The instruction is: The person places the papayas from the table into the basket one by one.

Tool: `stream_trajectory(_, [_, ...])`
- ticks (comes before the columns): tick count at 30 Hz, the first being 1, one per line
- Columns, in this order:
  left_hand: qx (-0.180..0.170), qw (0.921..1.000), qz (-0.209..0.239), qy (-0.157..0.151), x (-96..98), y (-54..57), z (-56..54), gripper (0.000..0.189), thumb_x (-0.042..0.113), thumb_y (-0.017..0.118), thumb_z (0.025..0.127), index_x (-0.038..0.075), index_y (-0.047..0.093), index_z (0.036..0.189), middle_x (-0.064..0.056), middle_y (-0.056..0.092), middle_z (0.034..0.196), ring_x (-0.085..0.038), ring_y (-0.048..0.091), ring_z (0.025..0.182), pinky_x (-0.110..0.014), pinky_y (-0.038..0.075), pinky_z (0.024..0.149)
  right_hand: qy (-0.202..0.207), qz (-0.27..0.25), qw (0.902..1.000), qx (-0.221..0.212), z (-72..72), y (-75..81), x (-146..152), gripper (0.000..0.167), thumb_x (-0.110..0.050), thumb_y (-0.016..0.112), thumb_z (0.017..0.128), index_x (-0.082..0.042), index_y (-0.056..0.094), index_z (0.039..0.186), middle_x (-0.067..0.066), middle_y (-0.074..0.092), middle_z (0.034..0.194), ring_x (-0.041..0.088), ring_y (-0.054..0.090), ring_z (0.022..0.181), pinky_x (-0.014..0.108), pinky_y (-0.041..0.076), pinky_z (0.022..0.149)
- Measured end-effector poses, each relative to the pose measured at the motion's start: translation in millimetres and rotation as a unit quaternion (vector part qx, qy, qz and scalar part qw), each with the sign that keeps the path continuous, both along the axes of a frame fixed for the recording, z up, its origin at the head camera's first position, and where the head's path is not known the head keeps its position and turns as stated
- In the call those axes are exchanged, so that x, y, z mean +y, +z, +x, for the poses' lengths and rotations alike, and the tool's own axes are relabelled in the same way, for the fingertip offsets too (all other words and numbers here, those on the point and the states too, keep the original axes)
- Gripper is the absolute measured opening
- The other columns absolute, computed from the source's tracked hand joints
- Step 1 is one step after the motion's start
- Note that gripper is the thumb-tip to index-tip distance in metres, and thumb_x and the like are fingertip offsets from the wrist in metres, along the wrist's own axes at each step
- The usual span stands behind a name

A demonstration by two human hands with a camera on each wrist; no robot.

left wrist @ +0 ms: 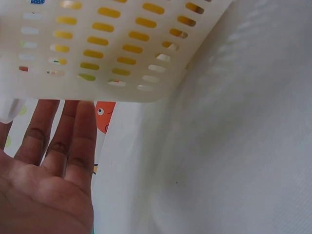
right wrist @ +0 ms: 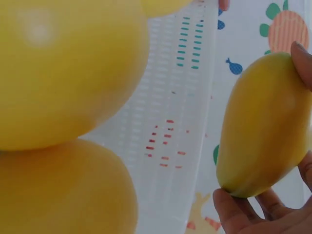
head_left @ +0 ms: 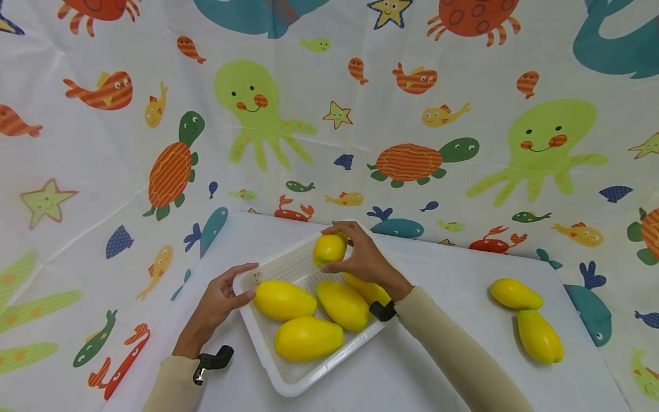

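Note:
My right hand (head_left: 364, 257) pinches a yellow papaya (head_left: 329, 250) between thumb and fingers, over the far part of a white plastic basket (head_left: 290, 389). In the right wrist view, this papaya (right wrist: 265, 126) stands on end between the fingertips. My left hand (head_left: 215, 303) holds the basket by its left corner, thumb at the rim; its straight fingers reach the slotted wall (left wrist: 117, 90) in the left wrist view. Several more papayas (head_left: 309, 339) lie in the basket, one (head_left: 368, 288) partly hidden under my right forearm.
Two papayas lie touching on the right of the white table (head_left: 443, 320), one (head_left: 516, 293) behind the other (head_left: 539, 336). A curtain (head_left: 319, 74) printed with sea animals hangs behind and to the left of the table.

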State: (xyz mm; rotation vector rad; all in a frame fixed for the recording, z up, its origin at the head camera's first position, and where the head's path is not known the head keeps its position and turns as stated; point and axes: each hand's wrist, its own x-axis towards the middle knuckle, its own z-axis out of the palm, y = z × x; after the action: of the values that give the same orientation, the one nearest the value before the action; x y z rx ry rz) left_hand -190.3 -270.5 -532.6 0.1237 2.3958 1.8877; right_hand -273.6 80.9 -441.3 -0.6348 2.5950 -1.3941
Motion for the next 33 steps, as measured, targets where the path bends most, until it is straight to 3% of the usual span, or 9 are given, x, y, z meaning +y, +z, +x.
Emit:
stream_trajectory(9, [-0.004,1.0,-0.003,0.004,0.6,0.5,0.0,0.058,0.028,0.077,0.099,0.027,0.056,0.153,0.002,0.044,0.168,-0.003,0.06,0.131,-0.029,0.06,0.1,-0.003,0.009,0.9998,-0.018,1.9,-1.1,-8,0.071,-0.036,0.095,0.08,-0.027,0.064,0.143,0.005,0.046,0.158,0.029,0.049,0.142,0.057,0.042,0.125])
stream_trajectory(18, [-0.006,1.0,0.0,0.004,0.6,0.1,0.5,0.058,0.028,0.076,0.1,0.026,0.056,0.154,0.0,0.046,0.166,-0.009,0.061,0.135,-0.03,0.06,0.101,0.006,0.018,0.9993,-0.033,0.7,-8.8,-10,0.073,-0.038,0.095,0.079,-0.031,0.065,0.145,0.001,0.048,0.157,0.026,0.051,0.138,0.054,0.046,0.122])
stream_trajectory(26, [-0.004,1.0,-0.002,0.005,0.9,0.5,1.2,0.057,0.028,0.076,0.1,0.026,0.056,0.154,0.0,0.047,0.166,-0.009,0.061,0.135,-0.029,0.059,0.101,0.042,0.027,0.9975,-0.051,-3.8,-11.8,-11,0.071,-0.034,0.094,0.081,-0.026,0.064,0.145,0.005,0.047,0.158,0.03,0.05,0.136,0.058,0.045,0.12])
stream_trajectory(33, [-0.002,1.0,-0.001,0.004,0.5,-0.8,0.4,0.057,0.027,0.076,0.1,0.026,0.056,0.153,0.0,0.048,0.165,-0.008,0.062,0.133,-0.029,0.059,0.102,0.064,0.062,0.994,-0.064,-2.3,-12.5,-12,0.072,-0.034,0.094,0.081,-0.025,0.063,0.146,0.003,0.046,0.159,0.028,0.051,0.132,0.048,0.052,0.115])
